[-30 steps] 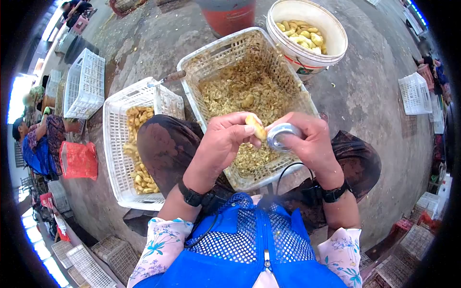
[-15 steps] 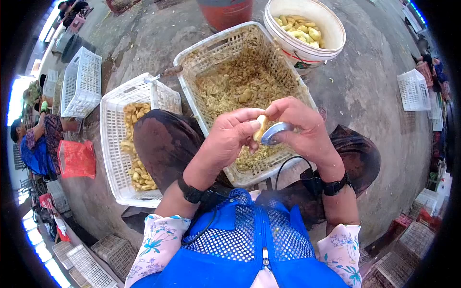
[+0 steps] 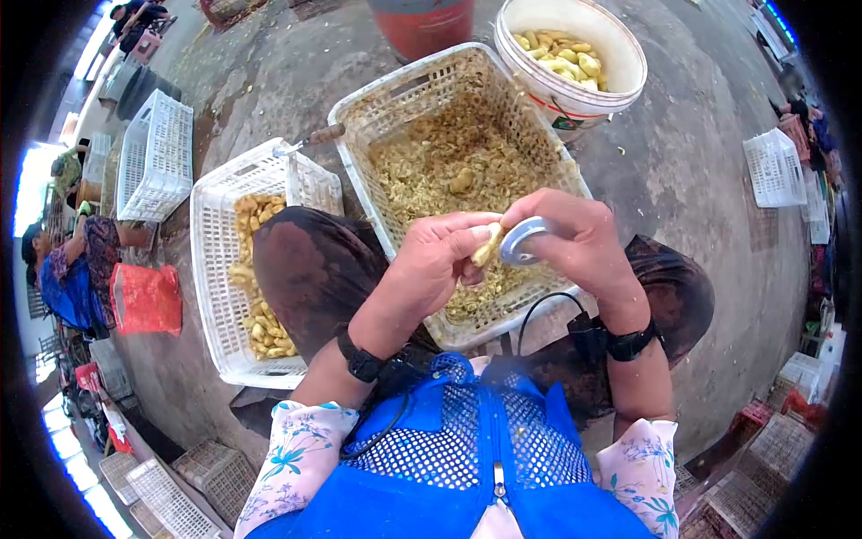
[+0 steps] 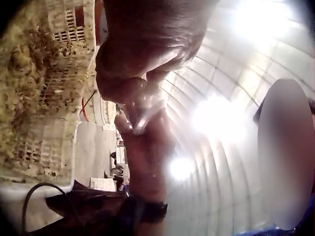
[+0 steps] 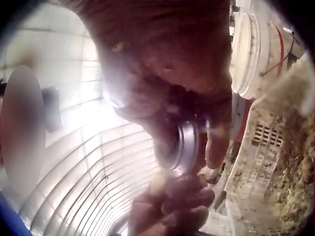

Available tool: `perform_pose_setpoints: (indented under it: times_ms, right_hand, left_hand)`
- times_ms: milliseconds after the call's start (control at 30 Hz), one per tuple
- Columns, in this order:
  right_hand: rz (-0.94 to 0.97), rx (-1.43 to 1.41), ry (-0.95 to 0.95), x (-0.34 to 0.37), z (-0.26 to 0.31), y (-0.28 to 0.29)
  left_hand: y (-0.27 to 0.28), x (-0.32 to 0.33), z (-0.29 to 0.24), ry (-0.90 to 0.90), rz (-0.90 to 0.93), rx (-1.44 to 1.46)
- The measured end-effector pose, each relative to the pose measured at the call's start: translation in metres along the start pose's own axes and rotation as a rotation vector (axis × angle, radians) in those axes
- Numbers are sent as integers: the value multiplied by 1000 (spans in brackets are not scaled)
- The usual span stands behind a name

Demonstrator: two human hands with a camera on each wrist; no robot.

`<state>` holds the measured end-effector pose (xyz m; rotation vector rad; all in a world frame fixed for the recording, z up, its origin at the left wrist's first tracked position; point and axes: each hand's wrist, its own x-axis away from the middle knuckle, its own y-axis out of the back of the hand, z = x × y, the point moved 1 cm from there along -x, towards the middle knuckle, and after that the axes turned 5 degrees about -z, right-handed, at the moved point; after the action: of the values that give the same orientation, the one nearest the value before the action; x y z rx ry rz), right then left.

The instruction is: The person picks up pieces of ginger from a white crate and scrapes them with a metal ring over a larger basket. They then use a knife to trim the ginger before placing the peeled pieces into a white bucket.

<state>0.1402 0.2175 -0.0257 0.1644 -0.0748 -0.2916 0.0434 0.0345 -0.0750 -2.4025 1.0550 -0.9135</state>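
In the head view, my left hand (image 3: 435, 254) pinches a small pale-yellow piece of ginger (image 3: 488, 244) between thumb and fingers, over the near part of the peelings crate. My right hand (image 3: 575, 235) grips a round, shiny metal lid-like ring (image 3: 522, 241) right beside the ginger, its fingertips close to the left fingertips. The right wrist view shows the ring (image 5: 187, 145) between the fingers of my right hand (image 5: 167, 59), with the left hand (image 5: 170, 206) just below. My left hand (image 4: 152, 44) hides most of the ginger in the left wrist view.
Damp shreds fill the bottom of a white crate (image 3: 392, 229) ahead of me. At left, another white crate (image 3: 215, 296) holds unpeeled ginger (image 3: 260, 323); a wooden-handled tool (image 3: 316, 136) lies on its rim. A white bucket (image 3: 575, 99) contains peeled ginger; a red bucket (image 3: 426, 31) stands beyond.
The ginger tilted upright against the ring half a second ago, and now slants again. The ring has shifted slightly, and my right fingertips have come in close to the left ones.
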Motion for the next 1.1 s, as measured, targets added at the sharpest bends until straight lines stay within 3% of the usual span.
perform_pose_setpoints:
  times_ms: [100, 400, 633, 733, 1100]
  right_hand:
    - [11, -117, 118, -1, -18, -7]
    - [-102, 104, 30, -2, -19, 1]
    - [-159, -13, -9, 1, -7, -2]
    - [-158, -60, 19, 1, -4, -4]
    - [-125, 24, 103, 3, -9, -3]
  left_hand:
    - [0, -4, 6, -11, 0, 4]
    - [-5, 1, -2, 83, 25, 129]
    - [2, -3, -3, 66, 153, 261]
    - [2, -4, -6, 78, 84, 266]
    - [-9, 5, -13, -21, 156, -89]
